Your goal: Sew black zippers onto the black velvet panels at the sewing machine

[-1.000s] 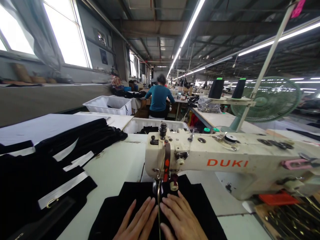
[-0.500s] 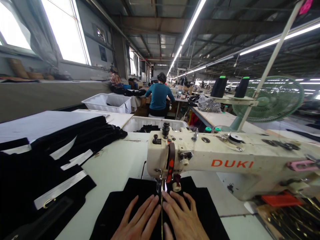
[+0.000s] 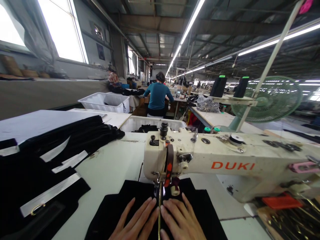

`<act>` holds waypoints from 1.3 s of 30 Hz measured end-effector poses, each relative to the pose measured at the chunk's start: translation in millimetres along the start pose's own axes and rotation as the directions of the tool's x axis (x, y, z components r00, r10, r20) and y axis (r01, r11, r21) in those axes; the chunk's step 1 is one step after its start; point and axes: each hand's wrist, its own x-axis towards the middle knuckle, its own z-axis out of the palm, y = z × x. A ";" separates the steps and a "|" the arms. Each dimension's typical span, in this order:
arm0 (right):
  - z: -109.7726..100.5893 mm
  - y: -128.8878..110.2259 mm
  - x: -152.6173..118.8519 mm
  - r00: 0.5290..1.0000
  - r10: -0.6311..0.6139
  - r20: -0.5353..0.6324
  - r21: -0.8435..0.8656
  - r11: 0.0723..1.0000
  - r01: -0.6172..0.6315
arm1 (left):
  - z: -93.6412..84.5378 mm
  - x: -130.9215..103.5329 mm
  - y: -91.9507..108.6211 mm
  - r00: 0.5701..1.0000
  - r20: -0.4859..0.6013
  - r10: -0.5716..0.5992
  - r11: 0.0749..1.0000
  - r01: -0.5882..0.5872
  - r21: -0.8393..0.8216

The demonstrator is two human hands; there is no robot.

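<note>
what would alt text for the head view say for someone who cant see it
Two bare hands, left hand and right hand, lie flat on black fabric on either side of the needle of a cream DUKI sewing machine. More black pieces lie stacked on the left of the white table, and a person in a teal top sits further down the factory hall.

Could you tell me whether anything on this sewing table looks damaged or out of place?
Only small wear: a dark chipped patch on the table under the machine. Both hands lie flat on the black fabric.
</note>
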 end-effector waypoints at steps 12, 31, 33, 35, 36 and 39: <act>-11.4 5.1 5.7 0.977 -0.113 0.179 -0.031 0.992 0.121 | 0.8 2.4 -1.1 1.000 0.015 0.014 1.000 -0.014 -0.011; 2.1 -2.9 -1.7 1.000 0.000 0.013 0.043 0.999 -0.001 | -0.6 0.2 -3.0 0.999 0.050 0.017 0.998 -0.013 -0.066; 2.7 -3.8 -1.8 1.000 0.001 0.014 0.047 0.999 -0.001 | 0.3 -1.0 -2.9 0.999 0.046 0.006 0.998 -0.003 -0.062; 0.1 -2.7 -0.9 1.000 -0.006 0.015 0.034 0.999 0.006 | 0.9 -1.4 -3.0 0.999 0.038 -0.002 0.998 0.005 -0.068; -2.1 -1.4 -0.4 0.999 -0.023 0.034 0.023 0.999 0.022 | 0.8 -1.1 -3.1 0.999 0.037 -0.003 0.997 0.006 -0.075; -9.6 4.7 0.7 0.981 -0.113 0.158 -0.010 0.993 0.116 | -1.0 1.0 -3.8 0.999 0.052 0.007 0.996 -0.002 -0.094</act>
